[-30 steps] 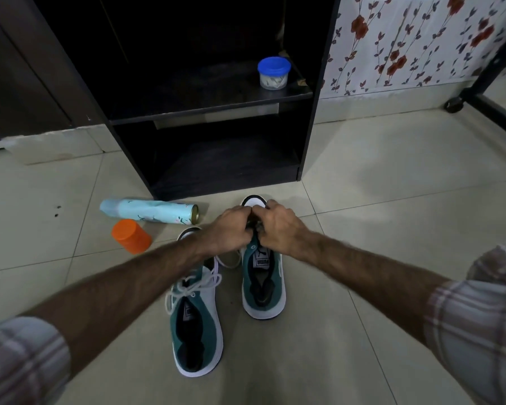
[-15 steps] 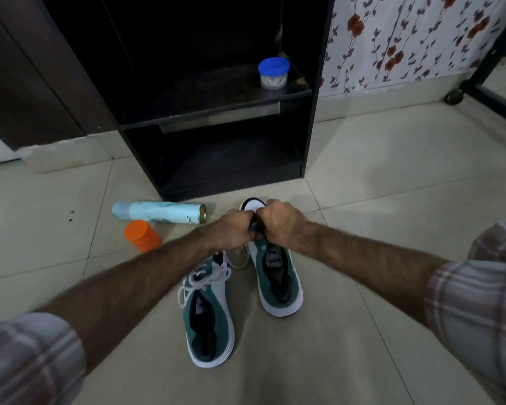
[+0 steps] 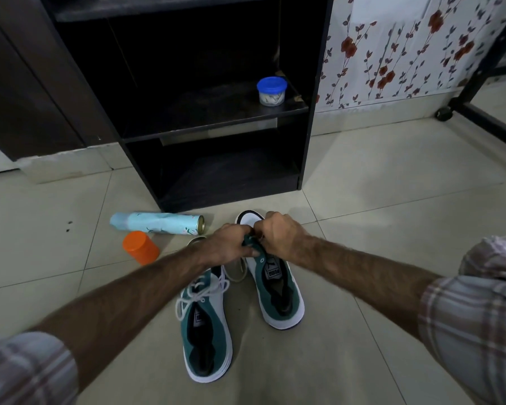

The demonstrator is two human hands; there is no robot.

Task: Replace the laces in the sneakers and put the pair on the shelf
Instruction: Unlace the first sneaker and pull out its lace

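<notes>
Both forearms are bare from the wrists back to well behind the fingers, with dark hair along their length. The left hand (image 3: 228, 247) and right hand (image 3: 281, 238) wear no gloves, rings or watch that can be seen. Far back from the fingers, each arm ends in a rolled-up shirt sleeve. The left sleeve (image 3: 27, 369) is a grey-blue fabric crossed by a plaid of pale and reddish-brown lines, bunched into a thick cuff. The right sleeve (image 3: 476, 320) has the same check, with broad pale bands and thin brown stripes; its folded edge stands up in a crumpled peak at the top.
</notes>
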